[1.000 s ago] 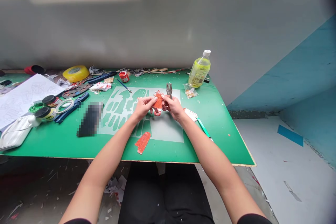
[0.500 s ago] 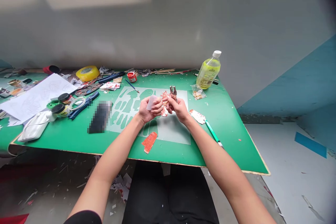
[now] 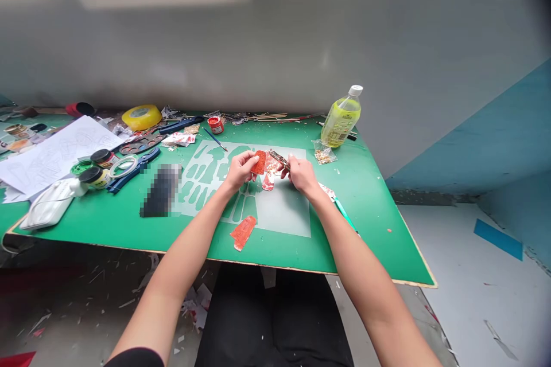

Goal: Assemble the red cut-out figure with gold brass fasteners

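My left hand (image 3: 241, 171) pinches a red painted cut-out piece (image 3: 259, 162) between thumb and fingers, raised above the table. Closed around a metal hole punch (image 3: 279, 158) is my right hand (image 3: 300, 174), close to that piece; the tool's jaws point left and away from me. Beneath and between my hands, red-and-white cut pieces (image 3: 267, 182) lie partly hidden. They rest on a translucent stencil sheet (image 3: 284, 215) with several shaped holes. Nearer the front edge lies an orange-red piece (image 3: 243, 232).
A yellow-liquid bottle (image 3: 341, 117) stands back right beside a small plastic bag (image 3: 323, 153). Past my right wrist lies a green-handled knife (image 3: 344, 215). Left are a blurred dark object (image 3: 161, 190), paint jars (image 3: 95, 178), papers (image 3: 60, 152) and yellow tape (image 3: 142, 117).
The piece in my left hand has turned from its pale side to its red side. My right hand has tilted the hole punch from upright to slanting leftward.
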`<state>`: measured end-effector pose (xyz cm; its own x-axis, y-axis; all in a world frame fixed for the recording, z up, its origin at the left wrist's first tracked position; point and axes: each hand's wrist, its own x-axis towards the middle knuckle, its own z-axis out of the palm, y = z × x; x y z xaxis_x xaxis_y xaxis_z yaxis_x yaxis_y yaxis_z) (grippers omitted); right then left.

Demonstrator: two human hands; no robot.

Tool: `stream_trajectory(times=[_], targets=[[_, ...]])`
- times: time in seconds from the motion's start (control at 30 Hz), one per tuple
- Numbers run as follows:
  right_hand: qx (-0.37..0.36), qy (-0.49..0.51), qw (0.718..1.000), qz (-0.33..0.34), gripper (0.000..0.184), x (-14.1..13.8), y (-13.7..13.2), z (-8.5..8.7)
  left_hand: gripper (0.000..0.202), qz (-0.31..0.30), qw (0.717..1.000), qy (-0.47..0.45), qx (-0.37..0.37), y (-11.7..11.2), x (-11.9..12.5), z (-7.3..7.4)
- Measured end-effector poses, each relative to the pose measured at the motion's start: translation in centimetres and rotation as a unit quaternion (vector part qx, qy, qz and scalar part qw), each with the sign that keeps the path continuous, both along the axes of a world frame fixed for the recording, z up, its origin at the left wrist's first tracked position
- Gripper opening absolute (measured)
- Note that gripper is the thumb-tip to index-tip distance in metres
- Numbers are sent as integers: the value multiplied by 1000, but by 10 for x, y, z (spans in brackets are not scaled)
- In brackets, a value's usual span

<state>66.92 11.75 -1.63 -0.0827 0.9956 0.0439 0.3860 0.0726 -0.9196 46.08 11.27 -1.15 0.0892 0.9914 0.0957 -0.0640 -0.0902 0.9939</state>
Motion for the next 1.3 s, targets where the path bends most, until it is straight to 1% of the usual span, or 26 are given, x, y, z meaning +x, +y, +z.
stream_trajectory(times=[0.2, 0.43, 0.57, 0.63, 0.7, 0.8, 0.87, 0.97, 1.1, 1.17, 1.23, 1.3], targets=[[-31, 21, 999, 3, 74, -2, 5, -4, 35, -18, 1000, 23, -3, 0, 0, -2], [-41, 14, 999, 12, 75, -4, 7, -8, 36, -20, 999, 44, 7, 0, 2, -7], [-48, 0, 999, 13, 72, -5, 6, -9, 34, -21, 999, 41, 3, 1, 2, -8], [-48, -25, 999, 5, 71, -5, 5, -7, 33, -14, 999, 35, 3, 1, 2, -8], [-45, -78, 996, -12, 69, -5, 3, -3, 31, -9, 999, 33, 3, 2, 2, -7], [-46, -190, 979, -55, 61, -6, -3, 4, 30, -14, 999, 36, -3, 2, 2, -6], [-51, -238, 967, -72, 57, -7, -6, 8, 30, -17, 999, 36, -8, 2, 2, -5], [-44, -248, 965, -75, 54, -7, -7, 9, 29, -18, 999, 35, -10, 2, 2, -6], [-16, -200, 977, -72, 58, -7, -5, 7, 29, -13, 999, 38, -5, 3, 3, -7], [-11, -197, 978, -73, 58, -6, -5, 6, 29, -12, 999, 38, -8, 3, 2, -7], [-10, -235, 969, -75, 54, -6, -6, 7, 29, -10, 999, 36, -10, 3, 2, -7], [-3, -292, 954, -71, 52, -6, -9, 8, 29, -8, 999, 35, -10, 3, 2, -6]])
